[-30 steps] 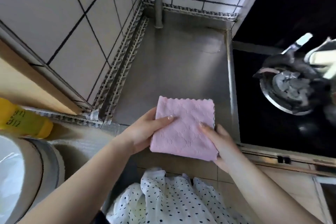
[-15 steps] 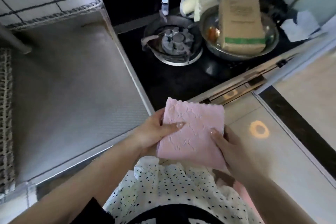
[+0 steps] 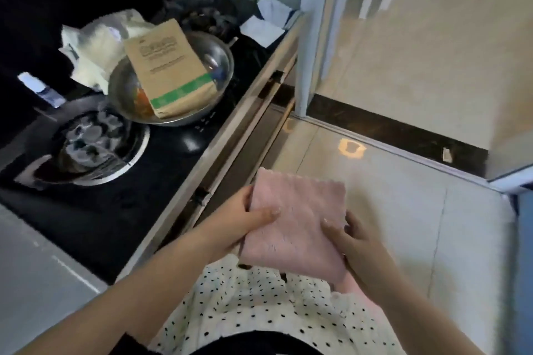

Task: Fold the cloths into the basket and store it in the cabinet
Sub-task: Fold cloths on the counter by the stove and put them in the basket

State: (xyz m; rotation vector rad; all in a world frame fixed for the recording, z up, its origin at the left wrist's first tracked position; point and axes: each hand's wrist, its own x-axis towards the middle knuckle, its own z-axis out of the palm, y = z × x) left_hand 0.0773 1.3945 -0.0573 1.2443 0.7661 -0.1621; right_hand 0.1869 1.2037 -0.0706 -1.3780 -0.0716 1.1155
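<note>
We hold the folded pink cloth [image 3: 297, 225] over the floor [image 3: 403, 210], left hand [image 3: 239, 219] and right hand [image 3: 352, 242] pinching its sides, beside the tabletop [image 3: 219, 150] with a steel bowl [image 3: 219, 66].

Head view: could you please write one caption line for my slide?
Both hands, left and right, hold a folded pink cloth beside the black stove.

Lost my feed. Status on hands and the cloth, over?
Left hand and right hand both grip the folded pink cloth, held over the floor beside the stove counter. No basket in view.
</note>
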